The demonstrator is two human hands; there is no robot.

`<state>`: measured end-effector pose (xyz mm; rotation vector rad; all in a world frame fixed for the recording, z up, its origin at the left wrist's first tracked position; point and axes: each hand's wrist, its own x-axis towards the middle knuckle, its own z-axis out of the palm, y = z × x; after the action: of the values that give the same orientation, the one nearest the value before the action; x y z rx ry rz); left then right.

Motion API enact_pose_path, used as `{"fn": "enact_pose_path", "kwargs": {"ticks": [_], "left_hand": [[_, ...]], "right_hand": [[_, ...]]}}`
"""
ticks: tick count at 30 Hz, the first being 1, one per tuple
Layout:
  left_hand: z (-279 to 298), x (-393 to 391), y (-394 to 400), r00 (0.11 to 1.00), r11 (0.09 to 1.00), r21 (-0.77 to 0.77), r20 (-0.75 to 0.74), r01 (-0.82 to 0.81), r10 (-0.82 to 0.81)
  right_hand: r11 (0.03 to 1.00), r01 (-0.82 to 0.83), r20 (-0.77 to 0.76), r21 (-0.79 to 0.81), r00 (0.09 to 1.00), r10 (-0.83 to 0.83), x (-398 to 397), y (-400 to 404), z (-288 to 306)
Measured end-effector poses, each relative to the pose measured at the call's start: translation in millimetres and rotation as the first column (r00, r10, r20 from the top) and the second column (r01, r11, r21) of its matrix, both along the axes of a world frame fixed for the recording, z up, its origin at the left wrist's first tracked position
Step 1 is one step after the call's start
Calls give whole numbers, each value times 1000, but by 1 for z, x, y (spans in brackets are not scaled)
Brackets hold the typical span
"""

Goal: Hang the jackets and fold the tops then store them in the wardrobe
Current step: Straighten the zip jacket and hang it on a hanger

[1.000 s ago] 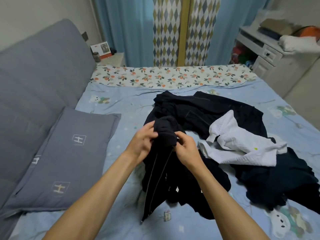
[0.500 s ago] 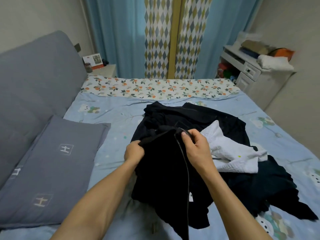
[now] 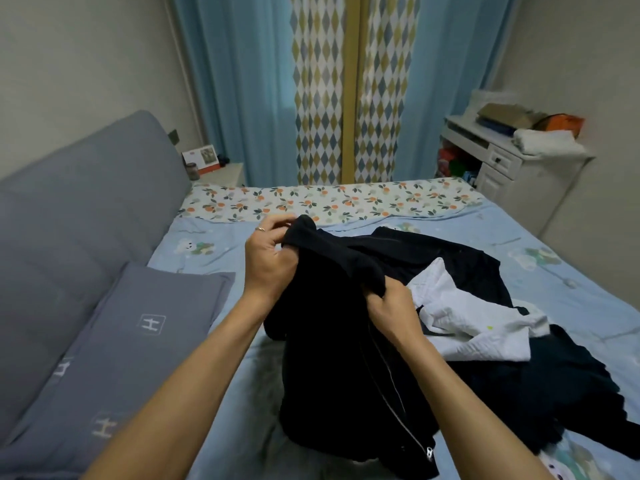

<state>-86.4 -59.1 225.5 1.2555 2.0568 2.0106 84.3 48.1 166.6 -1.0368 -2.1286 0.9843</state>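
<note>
Both hands had a grip on the black zip-front jacket of soft knitted cloth [image 3: 332,341]: the left hand [image 3: 268,259] pinched a bunched upper corner of it between thumb and curled fingers, raised above the bed, and the right hand [image 3: 393,308] closed its fingers around the upper edge beside the zip, lower and nearer to the body. The jacket hung down from these two grips toward the person, so its long axis ran from the hands to the near edge of the bed, with the silver zip [image 3: 394,382] going down the front to the puller near the bottom. The lower part lay crumpled on the light blue bed sheet with animal prints [image 3: 214,393]. Just to the right of the right hand lay a white crumpled top [image 3: 467,327], on the other dark clothes of the pile [image 3: 561,386], and the jacket touched this pile. In my judgement the shoulders needed to be spread apart before a hanger could go in; no hanger was visible. For spreading, the open room was on the left, above the bare sheet and the grey rectangular pillow [image 3: 138,327], while the grey padded headboard [image 3: 79,216] closed that side further out.
</note>
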Motion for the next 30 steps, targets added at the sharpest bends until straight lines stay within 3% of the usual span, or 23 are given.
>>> {"fn": "enact_pose_path", "kwargs": {"ticks": [3,5,7,9,13,16,18,20,22,25,27,30], "left_hand": [[-17,-14,5,939,967,-252,338,27,62],[-33,-16,7,926,893,-448,356,48,129],[-40,-16,8,930,845,-530,342,72,135],[-35,-14,4,964,853,-511,263,107,36],[-7,-24,-12,972,884,-439,-87,161,-220],[3,-45,-11,959,937,-324,-197,133,-204],[-4,-59,-10,948,883,-464,-245,67,-201],[-18,-68,-14,923,753,-657,-274,25,-269],[-24,-78,-25,883,701,-713,-320,13,-343],[-14,-76,-39,893,869,-495,-381,21,-239],[-3,-56,-46,916,949,-311,-364,50,-167],[6,-35,-50,903,904,-412,-336,113,-267]], "right_hand": [[1000,13,-131,-23,991,-16,1,1,17],[997,70,-145,-32,987,-74,4,3,19],[989,138,-138,-54,980,-144,8,8,15],[971,158,-154,-177,970,-186,17,10,19],[948,117,-304,-297,929,-210,25,15,37],[941,136,-319,-310,917,-237,15,16,54],[940,139,-237,-310,947,-218,5,12,60],[953,156,-178,-259,962,-206,3,9,62],[962,165,-171,-216,964,-204,8,2,66],[977,102,-140,-186,982,-129,20,-14,66],[998,62,-12,-30,998,-62,21,-21,61],[976,143,54,167,987,-153,19,-25,58]]}}
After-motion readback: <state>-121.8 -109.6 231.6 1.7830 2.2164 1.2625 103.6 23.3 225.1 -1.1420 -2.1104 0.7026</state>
